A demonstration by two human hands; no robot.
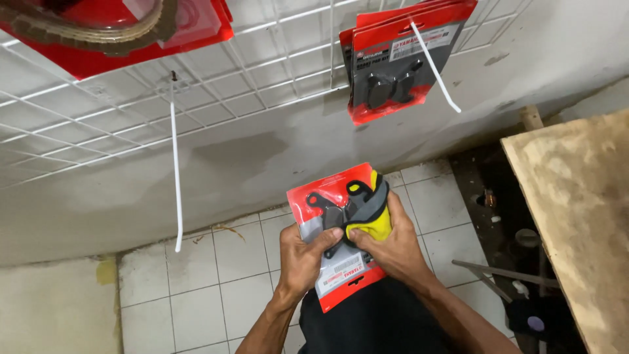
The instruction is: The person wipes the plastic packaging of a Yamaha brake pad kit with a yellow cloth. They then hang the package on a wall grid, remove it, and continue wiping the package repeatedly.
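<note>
Item: red blister pack [331, 226] of dark brake pads, held in front of the body over the white tiled floor [216, 282], upside down to the camera, its hang-hole end toward the wearer. Left hand [303, 259] closed on the pack's lower left edge, thumb across the front, steadying it. Right hand [388, 246] pressing a yellow cloth [373, 226] with a grey band against the pack's right edge, thumb pinching cloth to card, a grip suited to wiping. Overhead: white wire grid [262, 85] on the wall, carrying matching red packs [403, 59] on a hook near its right edge, another red package [131, 33] at its upper left corner; two white cable ties [175, 177] dangling. Right: plywood board [576, 216].
</note>
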